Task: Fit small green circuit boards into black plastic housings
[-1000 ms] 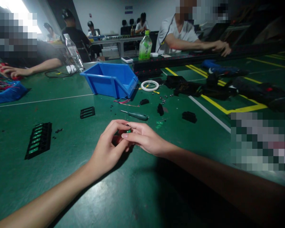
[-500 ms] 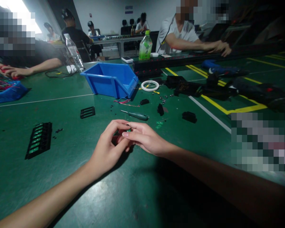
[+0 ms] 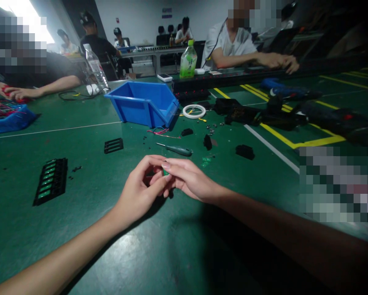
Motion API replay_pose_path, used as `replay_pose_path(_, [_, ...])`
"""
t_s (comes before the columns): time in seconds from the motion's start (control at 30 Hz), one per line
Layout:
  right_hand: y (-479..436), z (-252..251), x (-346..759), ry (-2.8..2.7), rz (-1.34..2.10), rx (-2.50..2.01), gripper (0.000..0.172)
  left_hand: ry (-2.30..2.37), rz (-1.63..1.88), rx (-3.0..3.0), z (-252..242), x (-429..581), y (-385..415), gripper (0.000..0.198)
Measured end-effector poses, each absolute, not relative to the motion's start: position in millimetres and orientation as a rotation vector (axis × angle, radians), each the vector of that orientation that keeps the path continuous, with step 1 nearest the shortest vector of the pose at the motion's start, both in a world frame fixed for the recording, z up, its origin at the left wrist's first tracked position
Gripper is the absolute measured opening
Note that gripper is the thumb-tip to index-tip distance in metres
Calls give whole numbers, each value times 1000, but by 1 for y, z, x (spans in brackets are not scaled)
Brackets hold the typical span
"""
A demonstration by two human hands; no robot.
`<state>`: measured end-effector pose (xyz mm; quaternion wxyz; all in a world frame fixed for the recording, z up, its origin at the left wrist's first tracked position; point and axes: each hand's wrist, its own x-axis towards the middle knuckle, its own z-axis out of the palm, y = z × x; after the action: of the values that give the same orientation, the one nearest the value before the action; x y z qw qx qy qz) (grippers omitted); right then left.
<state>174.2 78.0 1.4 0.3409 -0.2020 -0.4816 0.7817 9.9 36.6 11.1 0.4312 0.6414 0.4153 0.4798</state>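
Between my two hands, close above the green table, is a small green and black piece (image 3: pixel 165 172), mostly covered by fingers. My left hand (image 3: pixel 142 184) pinches it from the left with thumb and fingers. From the right, my right hand (image 3: pixel 191 178) closes on the same piece, its thumb over the top. Just beyond the hands lies a screwdriver (image 3: pixel 177 150) with a dark green handle. Small green pieces (image 3: pixel 206 161) are scattered past my right hand. To the left rests a black holder (image 3: pixel 50 181) with a row of green pieces in it.
A blue bin (image 3: pixel 137 104) stands beyond the hands, near a white ring (image 3: pixel 194 111) and loose screws. An empty black frame (image 3: pixel 113 145) and black parts (image 3: pixel 244 151) lie about. Bottles (image 3: pixel 188 61) stand farther back. Co-workers sit across the table, one person's hands (image 3: pixel 277 61) at upper right.
My right thumb has shifted up and over the small piece, and the fingers have moved slightly around it. Both hands stay in the same place.
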Motion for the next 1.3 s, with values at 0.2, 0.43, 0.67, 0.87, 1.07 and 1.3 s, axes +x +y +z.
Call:
replay_pose_path(0.2, [82,-8,173,-1201,2074,-401,46,1016,1202,1580,13,11,37,14])
replay_pose_path(0.43, [83,-9,173,-1190,2086,-418,43,1027,1211,1561,13,12,37,15])
replay_pose_path(0.67, [83,-10,173,-1164,2092,-415,44,1025,1207,1571,14,12,37,14])
replay_pose_path(0.87, [82,-10,173,-1175,2080,-456,47,1012,1187,1519,12,12,37,17])
replay_pose_path(1.07, [82,-11,173,-1181,2072,-473,47,1014,1190,1544,12,12,37,15])
replay_pose_path(1.3, [82,-10,173,-1174,2072,-475,48,1018,1198,1570,13,11,37,14])
